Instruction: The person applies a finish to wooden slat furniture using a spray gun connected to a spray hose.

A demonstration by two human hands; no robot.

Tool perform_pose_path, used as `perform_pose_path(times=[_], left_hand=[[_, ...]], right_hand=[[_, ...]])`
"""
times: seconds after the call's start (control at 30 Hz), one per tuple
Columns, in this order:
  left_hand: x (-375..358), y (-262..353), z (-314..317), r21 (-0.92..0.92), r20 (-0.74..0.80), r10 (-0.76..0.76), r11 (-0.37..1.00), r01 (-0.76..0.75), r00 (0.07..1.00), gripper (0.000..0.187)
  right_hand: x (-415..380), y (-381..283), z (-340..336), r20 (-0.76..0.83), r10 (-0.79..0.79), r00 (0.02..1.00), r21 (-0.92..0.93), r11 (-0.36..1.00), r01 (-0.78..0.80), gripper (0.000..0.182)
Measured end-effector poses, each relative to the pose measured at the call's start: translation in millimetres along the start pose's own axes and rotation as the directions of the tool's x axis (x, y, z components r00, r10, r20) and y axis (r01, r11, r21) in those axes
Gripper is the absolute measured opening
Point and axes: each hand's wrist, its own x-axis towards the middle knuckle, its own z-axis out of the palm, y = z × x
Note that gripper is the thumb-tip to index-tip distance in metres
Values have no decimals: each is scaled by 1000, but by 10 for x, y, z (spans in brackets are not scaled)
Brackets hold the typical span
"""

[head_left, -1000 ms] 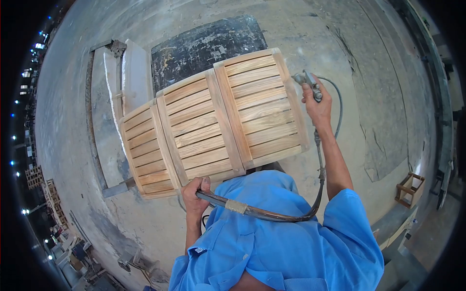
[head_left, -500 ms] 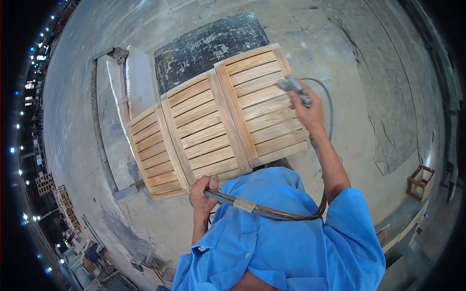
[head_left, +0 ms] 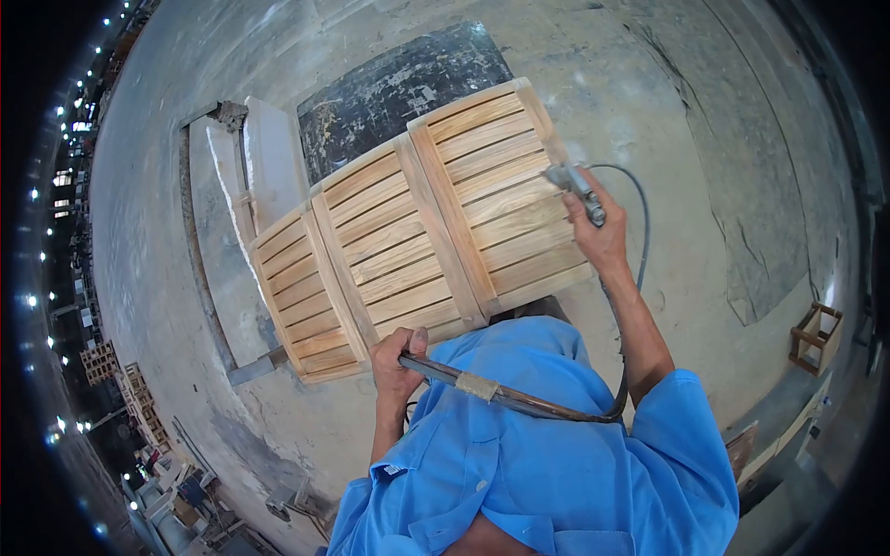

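Observation:
Three slatted wooden panels [head_left: 394,236] lie side by side in front of me, over a dark scuffed board [head_left: 399,97]. My right hand [head_left: 598,222] is closed around a grey metal hand tool [head_left: 579,193], whose front end is at the right edge of the rightmost panel. A thin hose [head_left: 642,208] loops from the tool. At the near edge of the panels, my left hand [head_left: 399,361] is closed on a dark hose bundle [head_left: 528,402] with a tan wrap, which curves across my blue shirt toward the right arm.
A metal frame [head_left: 197,250] and a pale board [head_left: 273,157] are at the left of the panels. A small wooden frame [head_left: 817,338] stands on the floor at the right. Stacked wooden pieces [head_left: 137,398] and clutter line the lower left.
My right hand and the tool have moved slightly right and down along the rightmost panel's edge. The view has shifted a little; my left hand still grips the hose bundle.

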Motion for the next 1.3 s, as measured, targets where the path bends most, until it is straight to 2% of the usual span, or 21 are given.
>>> perform_pose_path(times=[0.07, 0.1, 0.17, 0.2, 0.27, 0.3, 0.37, 0.4, 0.47, 0.57, 0.7, 0.77, 0.8, 0.87, 0.9, 0.97, 1.1, 1.2, 1.27, 1.3], left_hand=[[-31, 28, 3, 19, 5, -11, 1000, 11, 1000, 34], [-43, 42, 4, 31, 11, -21, 999, 20, 1000, 34], [-72, 12, 32, 33, 22, -5, 999, 4, 1000, 35], [-82, 8, 49, 26, 33, 11, 1000, -12, 999, 36], [-85, 56, 74, 2, 50, -5, 1000, 5, 999, 37], [-94, 79, 86, -20, 68, -27, 999, 28, 997, 37], [-98, 93, 117, -24, 70, -26, 999, 28, 997, 37], [-91, 96, 126, -22, 73, -22, 999, 24, 997, 36], [-73, 109, 129, -19, 73, -13, 1000, 14, 997, 37], [-66, 78, 115, -21, 65, 0, 1000, 1, 998, 37], [-95, 32, 81, 7, 45, 16, 1000, -16, 999, 36], [-108, 57, 55, 9, 42, 7, 1000, -7, 999, 36], [-114, 69, 45, 5, 43, 3, 1000, -4, 999, 36], [-138, 74, 34, 2, 46, -20, 1000, 20, 999, 36], [-147, 74, 24, -6, 53, -38, 999, 39, 998, 36], [-152, 85, 0, -6, 50, -46, 999, 46, 998, 36], [-157, 63, 14, 22, 57, -34, 999, 33, 998, 36], [-136, 51, 57, 4, 40, 4, 1000, -4, 999, 36], [-112, 51, 87, -9, 47, 1, 1000, 0, 999, 36], [-106, 52, 100, -15, 52, -6, 1000, 7, 999, 36]], right_hand=[[-113, -13, 154, 168, -90, 982, 70, 994, 79, 46], [-174, -79, 217, 168, -89, 982, 77, 994, 77, 46], [-299, -218, 300, 293, -153, 944, 121, 985, 122, 46], [-347, -233, 299, 292, -153, 944, 122, 985, 122, 46], [-391, -232, 278, 375, -48, 926, 80, 997, 19, 46], [-394, -181, 271, 376, -48, 925, 76, 997, 21, 46], [-389, -26, 214, 226, -114, 967, 69, 992, 101, 47], [-351, 17, 149, 225, -113, 968, 64, 993, 101, 47], [-236, 110, 20, 116, 15, 993, -16, 1000, -13, 46], [-61, 27, -144, 22, 67, 998, -78, 995, -65, 45], [-38, 20, -31, 32, 20, 999, -86, 996, -17, 45], [-139, 84, 184, 73, -210, 975, -28, 977, 213, 46], [-193, 29, 266, 77, -211, 974, -22, 977, 213, 46], [-332, -93, 429, 214, -243, 946, 48, 970, 238, 45], [-372, -143, 479, 216, -243, 946, 52, 970, 237, 45], [-404, -220, 528, 337, -119, 934, 62, 993, 105, 45], [-378, -99, 530, 327, -126, 937, 37, 992, 121, 45], [-303, 73, 309, 264, -81, 961, 50, 996, 70, 47], [-235, 164, 49, 101, 0, 995, 33, 999, -3, 47], [-212, 178, -90, 99, 0, 995, 29, 1000, -3, 47]])
